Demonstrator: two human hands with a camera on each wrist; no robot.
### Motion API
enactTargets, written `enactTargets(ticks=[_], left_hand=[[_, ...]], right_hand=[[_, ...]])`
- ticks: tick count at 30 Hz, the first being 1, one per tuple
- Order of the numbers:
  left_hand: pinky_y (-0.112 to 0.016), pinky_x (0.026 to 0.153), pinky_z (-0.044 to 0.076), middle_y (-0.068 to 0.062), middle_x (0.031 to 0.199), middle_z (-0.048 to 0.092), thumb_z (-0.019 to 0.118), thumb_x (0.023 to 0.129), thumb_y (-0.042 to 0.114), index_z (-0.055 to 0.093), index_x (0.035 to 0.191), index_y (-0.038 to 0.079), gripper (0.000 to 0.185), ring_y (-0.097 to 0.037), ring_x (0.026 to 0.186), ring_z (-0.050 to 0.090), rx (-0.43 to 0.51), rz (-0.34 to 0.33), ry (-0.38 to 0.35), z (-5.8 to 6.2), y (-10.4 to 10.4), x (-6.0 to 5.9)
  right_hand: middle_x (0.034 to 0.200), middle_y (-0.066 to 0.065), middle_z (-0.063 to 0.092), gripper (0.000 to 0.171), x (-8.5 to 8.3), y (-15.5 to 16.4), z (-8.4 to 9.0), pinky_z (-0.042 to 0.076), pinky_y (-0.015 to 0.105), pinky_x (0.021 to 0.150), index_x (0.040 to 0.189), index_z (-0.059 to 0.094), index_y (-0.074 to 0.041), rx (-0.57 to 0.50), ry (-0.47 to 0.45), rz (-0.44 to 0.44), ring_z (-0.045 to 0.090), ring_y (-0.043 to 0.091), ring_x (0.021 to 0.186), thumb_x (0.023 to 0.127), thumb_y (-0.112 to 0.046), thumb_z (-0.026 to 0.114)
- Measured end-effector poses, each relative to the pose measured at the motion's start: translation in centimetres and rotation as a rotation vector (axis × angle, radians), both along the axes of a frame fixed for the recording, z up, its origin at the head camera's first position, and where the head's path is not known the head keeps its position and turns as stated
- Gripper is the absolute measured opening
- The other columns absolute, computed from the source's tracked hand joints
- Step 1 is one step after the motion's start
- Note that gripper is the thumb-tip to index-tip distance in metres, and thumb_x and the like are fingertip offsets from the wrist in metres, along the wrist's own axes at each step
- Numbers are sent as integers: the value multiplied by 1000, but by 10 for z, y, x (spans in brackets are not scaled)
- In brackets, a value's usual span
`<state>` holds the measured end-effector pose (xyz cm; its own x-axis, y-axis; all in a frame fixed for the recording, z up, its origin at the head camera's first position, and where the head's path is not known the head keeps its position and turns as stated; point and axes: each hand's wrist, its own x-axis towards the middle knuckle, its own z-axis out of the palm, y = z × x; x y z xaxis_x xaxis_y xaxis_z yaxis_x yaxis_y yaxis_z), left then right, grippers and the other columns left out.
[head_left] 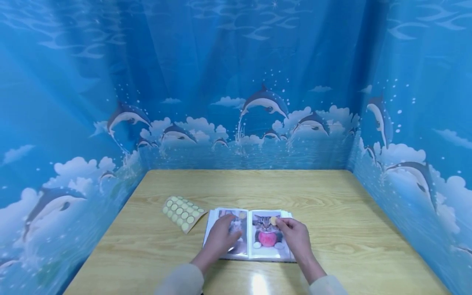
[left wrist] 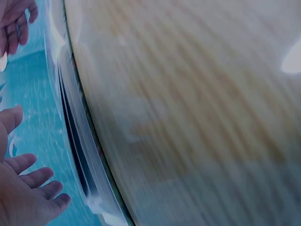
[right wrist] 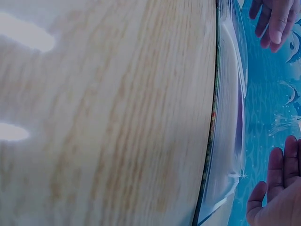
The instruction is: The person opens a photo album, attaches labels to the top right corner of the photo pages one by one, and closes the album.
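An open photo album (head_left: 250, 254) lies on the table, with a cat picture (head_left: 264, 229) behind the clear sleeve of its right page. My right hand (head_left: 296, 237) pinches a round yellow sticker (head_left: 273, 221) over the upper part of that page. Over the left page is my left hand (head_left: 220, 234), fingers loosely extended, covering part of another picture. Near the top of the left page a pale round sticker (head_left: 242, 214) shows. In the left wrist view, the fingers (left wrist: 35, 179) of my left hand are spread and hold nothing.
A sheet of round yellow-green stickers (head_left: 183, 213), partly curled up, lies left of the album on the wood-grain table (head_left: 354, 213). Blue curtains (head_left: 206, 61) printed with dolphins stand round the back and both sides.
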<state>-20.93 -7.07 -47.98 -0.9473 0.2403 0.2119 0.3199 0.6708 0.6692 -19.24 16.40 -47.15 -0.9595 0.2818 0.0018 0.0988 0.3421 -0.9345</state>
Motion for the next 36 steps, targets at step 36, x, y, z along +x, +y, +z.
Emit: enactTargets(ticks=[36], left_hand=[[-63, 112, 26, -10, 154, 41, 62, 87, 62, 52, 144, 22, 71, -36, 144, 31, -569, -140, -83, -4, 57, 13]], right_hand=[[93, 5, 72, 22, -32, 39, 2, 51, 32, 72, 100, 74, -5, 295, 76, 22, 62, 19, 83, 96, -25, 66]])
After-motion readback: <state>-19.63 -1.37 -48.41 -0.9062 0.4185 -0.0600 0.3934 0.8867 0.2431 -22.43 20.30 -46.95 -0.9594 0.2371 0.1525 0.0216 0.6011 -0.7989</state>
